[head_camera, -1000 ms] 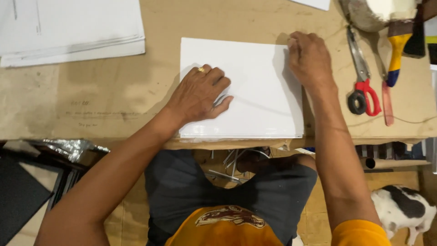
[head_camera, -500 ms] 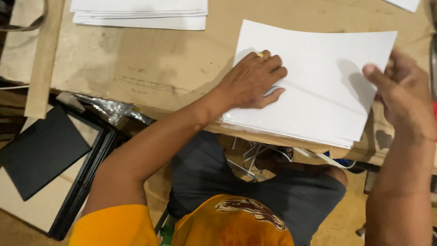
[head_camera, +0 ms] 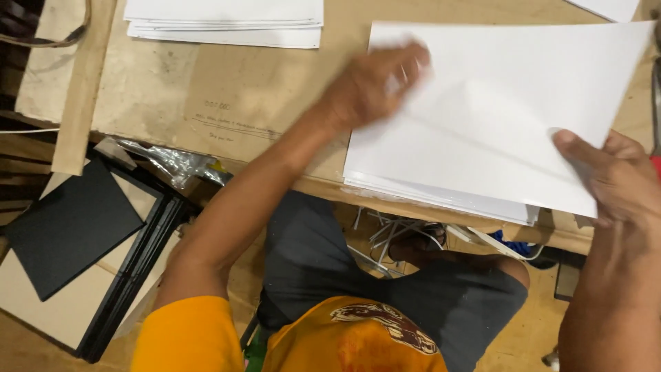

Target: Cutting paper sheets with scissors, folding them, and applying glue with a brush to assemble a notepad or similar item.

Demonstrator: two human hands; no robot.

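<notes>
Head view: looked down on white sheets (head_camera: 482,131) stacked at table (head_camera: 261,103) near edge, overhanging it slightly. Left hand (head_camera: 375,86) lay flat and blurred on top sheet's left part, fingers spread, pinching nothing. Right hand (head_camera: 613,182) gripped top sheet's lower right corner, thumb on top, lifting it off the stack. Could crease or slip if pulled while pressed flat; could nudge lower sheets over the edge. Compared with half a second earlier: left hand farther up the sheet, right hand lower, at the corner. Second pile (head_camera: 224,21) stayed farther back on the table.
</notes>
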